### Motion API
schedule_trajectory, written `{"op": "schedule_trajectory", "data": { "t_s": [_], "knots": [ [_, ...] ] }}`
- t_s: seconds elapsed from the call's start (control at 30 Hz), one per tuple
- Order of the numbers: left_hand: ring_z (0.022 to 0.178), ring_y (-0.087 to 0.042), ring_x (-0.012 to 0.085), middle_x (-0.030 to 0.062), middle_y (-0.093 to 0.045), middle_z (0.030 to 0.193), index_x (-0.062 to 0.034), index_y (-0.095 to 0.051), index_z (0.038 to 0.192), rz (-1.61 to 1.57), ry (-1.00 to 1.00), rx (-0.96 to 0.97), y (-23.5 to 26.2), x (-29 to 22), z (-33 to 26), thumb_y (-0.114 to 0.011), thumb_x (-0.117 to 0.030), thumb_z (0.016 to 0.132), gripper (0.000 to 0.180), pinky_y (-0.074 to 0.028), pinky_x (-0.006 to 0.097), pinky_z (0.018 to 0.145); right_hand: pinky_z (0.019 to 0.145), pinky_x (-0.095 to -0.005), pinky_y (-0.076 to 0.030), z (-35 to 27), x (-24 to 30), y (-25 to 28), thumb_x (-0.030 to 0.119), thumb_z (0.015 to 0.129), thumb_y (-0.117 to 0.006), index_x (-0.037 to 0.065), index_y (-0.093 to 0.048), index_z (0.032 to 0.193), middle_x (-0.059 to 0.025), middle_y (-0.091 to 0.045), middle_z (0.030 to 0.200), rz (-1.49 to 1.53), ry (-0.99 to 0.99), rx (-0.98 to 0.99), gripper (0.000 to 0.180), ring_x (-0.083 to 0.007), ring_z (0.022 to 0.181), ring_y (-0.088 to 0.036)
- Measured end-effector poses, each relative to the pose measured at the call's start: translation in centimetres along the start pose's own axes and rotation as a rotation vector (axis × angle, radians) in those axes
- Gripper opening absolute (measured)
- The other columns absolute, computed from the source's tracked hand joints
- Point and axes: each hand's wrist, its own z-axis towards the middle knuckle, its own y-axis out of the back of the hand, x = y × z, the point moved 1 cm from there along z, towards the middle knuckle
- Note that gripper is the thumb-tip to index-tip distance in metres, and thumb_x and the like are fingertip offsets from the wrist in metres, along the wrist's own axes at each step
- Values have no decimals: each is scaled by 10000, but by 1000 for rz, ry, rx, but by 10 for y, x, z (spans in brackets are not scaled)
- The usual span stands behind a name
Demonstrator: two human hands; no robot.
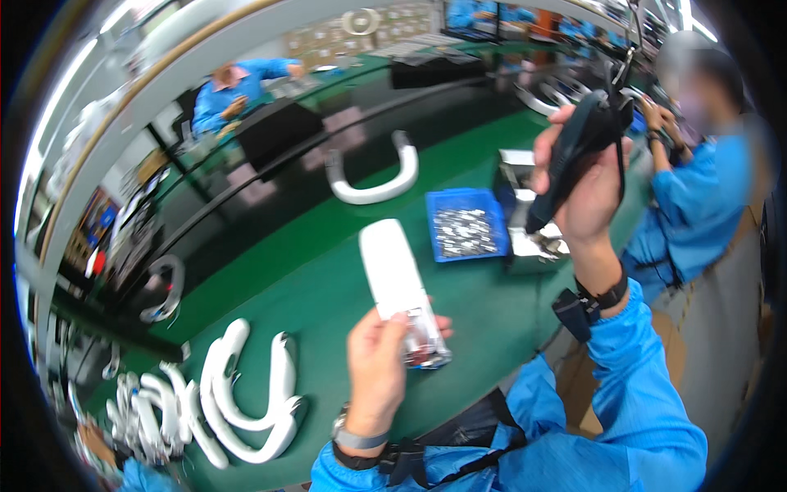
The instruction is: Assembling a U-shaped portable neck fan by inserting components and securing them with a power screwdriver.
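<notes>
Left hand point(379, 373) clenched on the near end of a long white plastic part point(395, 275), held above the green tabletop point(328, 271) near the middle, a clear bit of film or fitting showing at the gripped end. Right hand point(584, 184) raised on the right, wrapped tight around a dark electric screwdriver point(574, 152), tip pointing down toward a metal fixture point(529, 238), with a blue tray of small silver screws point(467, 223) just left of that. Farther off, a white U-shaped piece point(373, 176) lying flat; near left, a cluster of curved white shells point(246, 394); far right, another person's blue sleeve point(693, 209).
</notes>
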Motion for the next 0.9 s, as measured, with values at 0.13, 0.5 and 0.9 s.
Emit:
{"op": "schedule_trajectory", "data": {
  "t_s": [0.13, 0.5, 0.9],
  "knots": [
    [748, -699, 270, 187, -682, 828, 91, -543, 1210, 25, -77, -113, -4, 0, -5, -437, -311, 1007, 463, -597, 385, 735, 498, -248, -446, -19, 7, 40, 780, 934, -271, -6, -493, 1191, -141, -628, 830, -152, 75, -34, 855, -145, 555, -576],
    [650, -658, 238, 162, -648, 749, 95, -516, 1237, 122, -119, -77, -35, 14, 2, -390, -373, 1009, 536, -556, 353, 635, 531, -256, -491, -55, -7, 75, 888, 814, -371, 7, -509, 1177, -157, -641, 851, -240, 10, -89, 963, -150, 585, -599],
    [636, -619, 187, 100, -621, 751, 64, -513, 1286, 142, -147, -82, -31, 14, 0, -357, -379, 1040, 530, -523, 327, 636, 539, -236, -484, -55, -21, 76, 876, 836, -335, 9, -505, 1171, -119, -638, 811, -235, 0, -84, 945, -126, 584, -596]
  ]
}}
